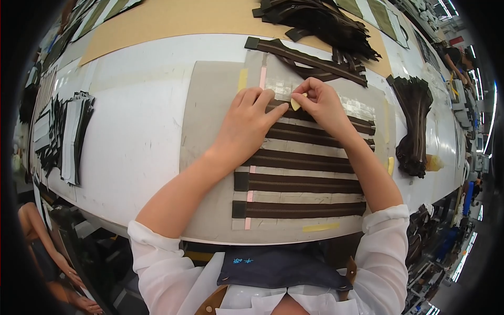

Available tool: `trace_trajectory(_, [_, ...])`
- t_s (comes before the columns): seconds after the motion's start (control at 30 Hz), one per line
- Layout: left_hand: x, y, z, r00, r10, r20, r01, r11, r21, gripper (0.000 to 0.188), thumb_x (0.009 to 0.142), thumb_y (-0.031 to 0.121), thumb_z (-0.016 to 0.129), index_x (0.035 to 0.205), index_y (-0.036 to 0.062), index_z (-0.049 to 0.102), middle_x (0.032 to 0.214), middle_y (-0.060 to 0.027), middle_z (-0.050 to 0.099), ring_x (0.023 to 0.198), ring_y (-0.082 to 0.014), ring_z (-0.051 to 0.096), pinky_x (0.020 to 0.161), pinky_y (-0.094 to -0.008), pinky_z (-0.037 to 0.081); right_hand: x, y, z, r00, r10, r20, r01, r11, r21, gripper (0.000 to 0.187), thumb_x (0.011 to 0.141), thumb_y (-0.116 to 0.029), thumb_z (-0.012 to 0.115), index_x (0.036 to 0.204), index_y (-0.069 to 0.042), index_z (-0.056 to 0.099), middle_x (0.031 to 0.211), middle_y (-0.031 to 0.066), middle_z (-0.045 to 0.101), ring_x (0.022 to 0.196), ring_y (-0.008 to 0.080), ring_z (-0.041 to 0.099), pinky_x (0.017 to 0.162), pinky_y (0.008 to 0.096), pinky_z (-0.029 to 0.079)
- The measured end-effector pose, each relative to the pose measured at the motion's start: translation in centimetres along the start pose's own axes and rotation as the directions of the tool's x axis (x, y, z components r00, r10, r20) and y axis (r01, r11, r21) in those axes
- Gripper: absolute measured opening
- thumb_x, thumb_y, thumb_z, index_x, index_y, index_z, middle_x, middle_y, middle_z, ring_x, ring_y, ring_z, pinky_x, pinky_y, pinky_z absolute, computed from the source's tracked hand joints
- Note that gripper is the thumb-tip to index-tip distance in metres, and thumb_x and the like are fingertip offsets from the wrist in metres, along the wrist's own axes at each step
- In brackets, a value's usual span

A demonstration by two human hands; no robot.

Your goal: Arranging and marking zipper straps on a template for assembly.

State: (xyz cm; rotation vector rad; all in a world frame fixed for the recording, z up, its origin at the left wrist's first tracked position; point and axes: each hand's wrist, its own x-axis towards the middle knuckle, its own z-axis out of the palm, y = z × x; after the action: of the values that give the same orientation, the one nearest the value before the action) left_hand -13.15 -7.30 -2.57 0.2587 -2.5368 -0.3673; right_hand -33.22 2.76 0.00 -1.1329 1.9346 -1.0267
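Several dark brown zippers (304, 184) lie in parallel rows on a grey board (202, 115), some with a dark fabric tab at the left end. My left hand (248, 118) rests on the top rows with its fingers stretched out, the index finger and thumb pointing right along the uppermost zipper. Just right of it, my right hand (321, 101) pinches a small pale-yellow piece (295, 104), which looks like tailor's chalk, over the upper edge of the top zipper. My left hand hides the left ends of the upper rows.
Loose zippers (315, 60) lie beyond the board, with a dark pile (320, 23) behind them. A zipper bundle (413, 123) sits at the right and stacked fabric strips (71, 139) at the left. Brown cardboard (173, 23) covers the far table. Another person's arm (44, 236) shows lower left.
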Motion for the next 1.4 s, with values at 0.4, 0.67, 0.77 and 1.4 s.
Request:
trace_trajectory(0.4, [0.06, -0.01, -0.12, 1.0, 0.005, 0.013, -0.005, 1.0, -0.019, 0.055, 0.075, -0.008, 0.061, 0.125, 0.0129, 0.069, 0.121, -0.0083, 0.058, 0.118, -0.0306, 0.054, 0.105, -0.0449, 0.045, -0.01, 0.2, 0.33, 1.0, -0.013, -0.028, 0.012, 0.999, -0.036, 0.012, 0.098, -0.01, 0.069, 0.097, 0.0, 0.062, 0.082, -0.0013, 0.065, 0.071, 0.0011, 0.056, 0.062, 0.018, 0.044])
trace_trajectory(0.67, [0.0, -0.14, -0.09, 1.0, 0.008, 0.005, -0.007, 1.0, -0.029, 0.055, 0.073, -0.008, 0.062, 0.124, 0.0129, 0.069, 0.12, -0.0089, 0.057, 0.117, -0.0306, 0.054, 0.105, -0.0453, 0.045, 0.01, 0.19, 0.35, 1.0, 0.004, -0.022, -0.004, 1.0, -0.009, 0.012, 0.098, -0.009, 0.07, 0.095, 0.0, 0.063, 0.083, -0.0011, 0.066, 0.072, 0.001, 0.057, 0.062, 0.0176, 0.044])
trace_trajectory(0.77, [-0.01, -0.11, -0.08, 1.0, 0.009, 0.004, -0.009, 1.0, -0.021, 0.054, 0.074, -0.008, 0.062, 0.123, 0.0129, 0.069, 0.12, -0.009, 0.057, 0.117, -0.0306, 0.054, 0.105, -0.0454, 0.045, 0.02, 0.14, 0.21, 1.0, 0.013, -0.014, -0.013, 1.0, -0.021, 0.013, 0.097, -0.01, 0.07, 0.095, 0.0, 0.063, 0.083, -0.0012, 0.066, 0.072, 0.0009, 0.057, 0.062, 0.0176, 0.044])
trace_trajectory(1.4, [-0.1, -0.22, 0.26, 1.0, 0.011, 0.001, -0.011, 1.0, -0.001, 0.053, 0.075, -0.006, 0.062, 0.123, 0.0134, 0.071, 0.12, -0.0085, 0.057, 0.118, -0.0302, 0.053, 0.106, -0.0451, 0.044, 0.06, 0.11, 0.51, 0.994, 0.016, -0.104, -0.01, 0.998, 0.065, 0.014, 0.099, -0.012, 0.069, 0.098, 0.0, 0.063, 0.084, 0.0006, 0.067, 0.067, 0.0012, 0.056, 0.058, 0.017, 0.042])
